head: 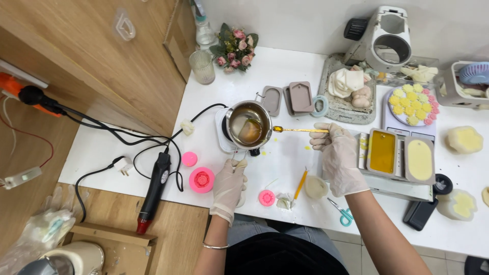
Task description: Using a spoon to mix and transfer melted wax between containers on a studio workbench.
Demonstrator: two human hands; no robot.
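Observation:
A small steel melting pot [248,124] with amber liquid sits on a white hot plate [222,137]. My left hand [228,186], in a white glove, grips the pot's handle at its near side. My right hand [340,155], also gloved, holds a gold measuring spoon [298,130] level, its bowl full of amber liquid just right of the pot rim. Right of this hand stand grey moulds: one filled with amber liquid [382,152], one with pale yellow wax [420,159].
A black and red heat gun [154,189] and cables lie left. Pink moulds [201,180] sit near the front edge. Empty grey moulds [300,97], a tray of wax pieces [351,94], yellow and pink wax flowers [413,104], scissors [342,211], a glass [202,66] and a flower bunch [235,48] surround.

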